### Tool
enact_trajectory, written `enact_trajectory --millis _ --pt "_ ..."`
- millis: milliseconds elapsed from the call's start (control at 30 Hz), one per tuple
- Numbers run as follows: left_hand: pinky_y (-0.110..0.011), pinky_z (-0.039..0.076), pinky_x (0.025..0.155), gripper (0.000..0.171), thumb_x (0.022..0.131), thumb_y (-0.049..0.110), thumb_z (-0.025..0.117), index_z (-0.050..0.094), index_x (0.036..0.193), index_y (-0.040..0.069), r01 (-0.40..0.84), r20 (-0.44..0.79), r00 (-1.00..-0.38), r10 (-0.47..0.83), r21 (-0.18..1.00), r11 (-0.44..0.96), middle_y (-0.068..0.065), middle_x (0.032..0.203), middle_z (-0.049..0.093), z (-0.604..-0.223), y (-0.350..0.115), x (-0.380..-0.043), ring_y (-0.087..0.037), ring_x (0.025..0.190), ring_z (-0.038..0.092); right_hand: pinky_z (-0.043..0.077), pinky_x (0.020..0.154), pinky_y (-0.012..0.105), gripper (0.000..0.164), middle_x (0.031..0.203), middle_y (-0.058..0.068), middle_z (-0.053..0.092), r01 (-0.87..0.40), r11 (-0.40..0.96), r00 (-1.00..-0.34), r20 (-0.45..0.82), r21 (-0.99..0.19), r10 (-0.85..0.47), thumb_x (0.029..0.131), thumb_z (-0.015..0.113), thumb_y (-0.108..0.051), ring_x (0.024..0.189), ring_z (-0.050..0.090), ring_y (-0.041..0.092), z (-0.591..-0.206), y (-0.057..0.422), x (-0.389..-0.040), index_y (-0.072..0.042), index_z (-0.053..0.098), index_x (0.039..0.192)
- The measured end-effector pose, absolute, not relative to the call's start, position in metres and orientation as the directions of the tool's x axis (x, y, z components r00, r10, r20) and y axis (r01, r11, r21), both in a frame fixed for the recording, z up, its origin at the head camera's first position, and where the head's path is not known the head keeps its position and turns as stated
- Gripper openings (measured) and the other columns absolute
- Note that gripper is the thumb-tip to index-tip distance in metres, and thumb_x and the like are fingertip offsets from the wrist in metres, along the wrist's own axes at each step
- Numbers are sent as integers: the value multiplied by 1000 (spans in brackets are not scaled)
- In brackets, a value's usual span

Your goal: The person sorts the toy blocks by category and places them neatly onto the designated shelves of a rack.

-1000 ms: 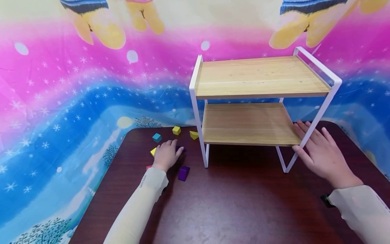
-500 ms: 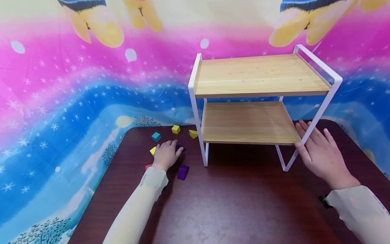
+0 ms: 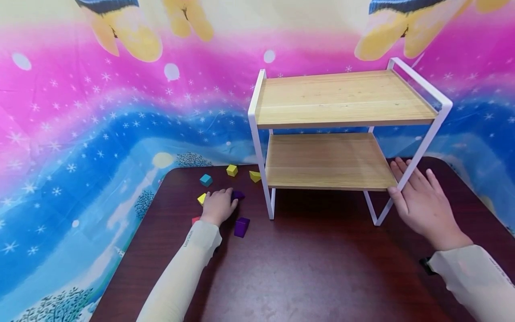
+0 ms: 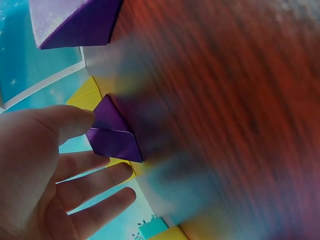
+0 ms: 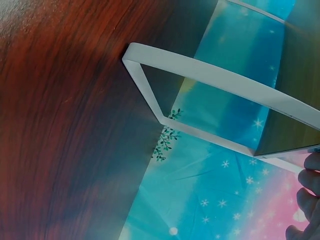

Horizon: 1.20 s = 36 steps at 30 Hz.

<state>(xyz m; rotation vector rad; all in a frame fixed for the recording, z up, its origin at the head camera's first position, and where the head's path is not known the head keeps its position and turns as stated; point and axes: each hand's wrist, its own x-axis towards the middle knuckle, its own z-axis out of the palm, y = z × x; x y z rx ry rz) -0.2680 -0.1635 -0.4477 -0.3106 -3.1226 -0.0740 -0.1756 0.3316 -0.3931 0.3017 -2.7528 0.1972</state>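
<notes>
A purple block with slanted faces lies just right of my left hand. In the left wrist view the thumb tip overlaps one side of this purple block, and the other fingers stretch out loosely, apart from one another. Another purple block sits nearer me on the table. A two-tier wooden shelf with a white metal frame stands to the right. Against its right side lies my right hand, fingers extended at the lower board's edge and thumb at the front leg. Only fingertips of it show in the right wrist view.
Around the left hand are a yellow block, a partly covered red block, a cyan block and a yellow cube. A yellow triangular block lies by the shelf's left leg. A printed cloth hangs behind the dark table.
The left hand has drawn slightly left, and more of the purple block beside it shows. The right hand stays at the shelf's side. The head view has shifted a little.
</notes>
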Motion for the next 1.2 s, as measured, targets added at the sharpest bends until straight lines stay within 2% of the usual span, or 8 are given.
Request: enact_trajectory --millis 400,633,900,1200 --pt "-57 43 107 52 101 35 63 57 141 3 205 46 -978 202 71 976 -18 130 66 -453 -164 -273 -37 117 64 -11 123 47 66 167 19 13 -244 965 -909 370 -98 -192 110 32 -40 156 3 32 -395 333 -176 -7 10 162" --pt "-51 55 92 49 99 29 67 58 138 1 194 57 -981 187 182 964 -20 125 66 -457 -164 -277 -37 109 67 -11 123 47 66 167 19 14 -243 964 -909 373 -104 -188 110 31 -41 156 1 30 -394 332 -176 -7 11 162" --pt "-48 52 100 47 98 22 69 57 139 1 156 36 -987 154 358 921 -21 131 62 -460 -163 -278 -35 115 64 -12 123 47 66 167 19 14 -237 966 -910 370 -103 -184 109 33 -40 156 0 29 -394 331 -176 -8 11 162" --pt "-47 52 99 44 98 24 69 58 134 1 147 46 -989 141 442 885 -19 127 63 -461 -162 -280 -32 111 64 -12 123 47 66 167 19 15 -236 966 -911 371 -107 -181 109 32 -41 156 0 29 -394 331 -176 -7 12 162"
